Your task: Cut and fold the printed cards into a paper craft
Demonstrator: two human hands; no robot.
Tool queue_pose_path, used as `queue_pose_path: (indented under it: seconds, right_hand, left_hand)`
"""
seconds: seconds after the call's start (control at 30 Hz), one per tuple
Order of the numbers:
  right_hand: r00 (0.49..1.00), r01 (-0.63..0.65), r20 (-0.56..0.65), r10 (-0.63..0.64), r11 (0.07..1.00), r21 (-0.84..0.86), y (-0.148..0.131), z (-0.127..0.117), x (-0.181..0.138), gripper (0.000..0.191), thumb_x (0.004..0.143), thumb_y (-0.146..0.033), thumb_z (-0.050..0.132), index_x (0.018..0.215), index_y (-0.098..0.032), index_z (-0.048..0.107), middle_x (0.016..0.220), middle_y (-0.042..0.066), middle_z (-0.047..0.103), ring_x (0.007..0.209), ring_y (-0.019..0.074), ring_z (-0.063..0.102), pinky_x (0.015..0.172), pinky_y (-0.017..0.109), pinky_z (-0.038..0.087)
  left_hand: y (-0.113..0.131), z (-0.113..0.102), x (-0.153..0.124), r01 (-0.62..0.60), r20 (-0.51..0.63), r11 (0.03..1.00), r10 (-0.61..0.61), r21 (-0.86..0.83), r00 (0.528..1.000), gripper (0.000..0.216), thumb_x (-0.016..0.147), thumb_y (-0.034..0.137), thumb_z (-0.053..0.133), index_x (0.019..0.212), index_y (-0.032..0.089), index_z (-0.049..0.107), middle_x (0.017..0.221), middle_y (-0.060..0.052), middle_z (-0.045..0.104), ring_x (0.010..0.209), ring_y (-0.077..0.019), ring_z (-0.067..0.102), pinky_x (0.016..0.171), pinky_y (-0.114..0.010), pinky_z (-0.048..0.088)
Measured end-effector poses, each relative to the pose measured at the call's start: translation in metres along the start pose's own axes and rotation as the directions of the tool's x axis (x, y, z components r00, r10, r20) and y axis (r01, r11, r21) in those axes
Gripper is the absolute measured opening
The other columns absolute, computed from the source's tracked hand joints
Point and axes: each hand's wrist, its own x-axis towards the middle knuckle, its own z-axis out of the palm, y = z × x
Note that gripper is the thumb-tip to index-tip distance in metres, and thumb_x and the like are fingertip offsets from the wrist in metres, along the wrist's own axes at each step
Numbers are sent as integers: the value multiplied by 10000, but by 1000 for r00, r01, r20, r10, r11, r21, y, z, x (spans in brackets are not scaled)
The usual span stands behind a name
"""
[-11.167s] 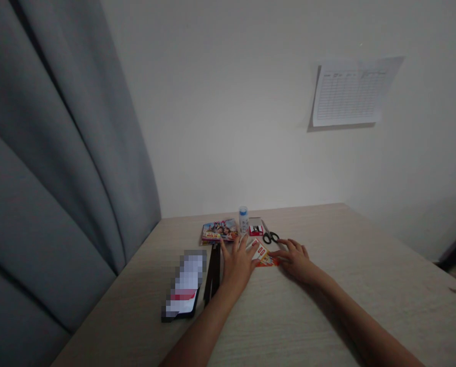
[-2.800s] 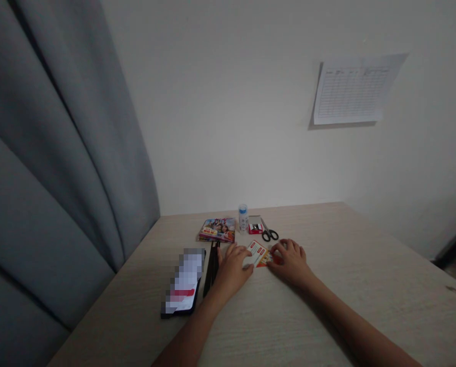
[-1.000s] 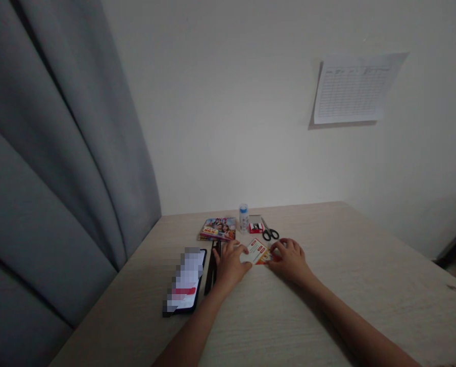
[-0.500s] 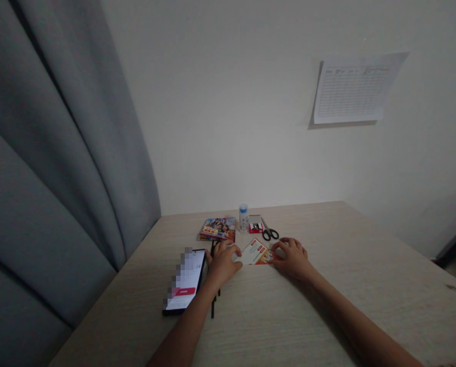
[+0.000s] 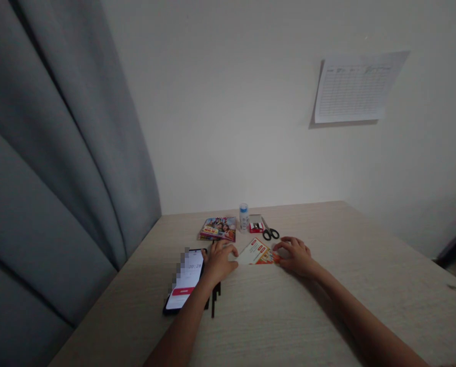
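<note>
A printed leaflet [image 5: 259, 253], white with red labels and an orange corner, lies on the table between my hands. My left hand [image 5: 217, 262] is open beside its left corner, thumb and index finger apart, partly over the phone's upper right edge. At the leaflet's right corner rests my right hand [image 5: 296, 256], fingers curved and apart, the thumb touching the orange part. Behind the leaflet are black-handled scissors [image 5: 271, 234]. Left of my left hand lies a phone [image 5: 185, 280] with a lit screen. Thin dark strips [image 5: 213, 300] show partly under my left wrist.
A stack of colourful printed leaflets [image 5: 218, 229] lies toward the back of the table [image 5: 274, 321]. A clear bottle with a blue top [image 5: 244, 219] stands beside a small red box [image 5: 256, 227]. Grey curtain [image 5: 78, 153] borders the left side; a printed sheet [image 5: 352, 92] hangs on the wall.
My left hand has shifted slightly left, away from the leaflet's corner and onto the phone's edge. My right hand has moved slightly right, showing more of the orange corner.
</note>
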Motion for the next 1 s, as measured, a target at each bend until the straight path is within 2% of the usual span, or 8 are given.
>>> queue_pose_path:
  seconds: [0.3,0.6,1.0]
  right_hand:
    - [997,23,78,-23,1000,7,2,-8,-1,419,746,-345,680,1157,-425,684,1436,30,454,1360,308,338,1080,540,266]
    - [990,90,109,-89,996,-4,1,-17,-4,353,794,-360,635,1126,-460,699,1459,22,458,1364,334,352,1076,566,276]
    - [974,166,162,-161,986,-21,14,-20,-2,396,856,-345,589,1220,-493,640,1495,12,429,1380,322,349,1084,570,296]
  left_hand:
    - [1,-4,-2,-4,11,1000,4,-13,1000,298,694,173,653,940,340,676,1423,7,461,1395,-313,308,1108,-716,42]
    - [-10,-1,2,-23,28,1000,23,-6,999,313,701,170,642,935,370,696,1437,24,464,1408,-313,288,1107,-712,18]
    - [-10,-4,3,-7,69,1000,5,29,998,363,717,167,634,989,398,703,1481,30,435,1431,-298,251,1106,-709,31]
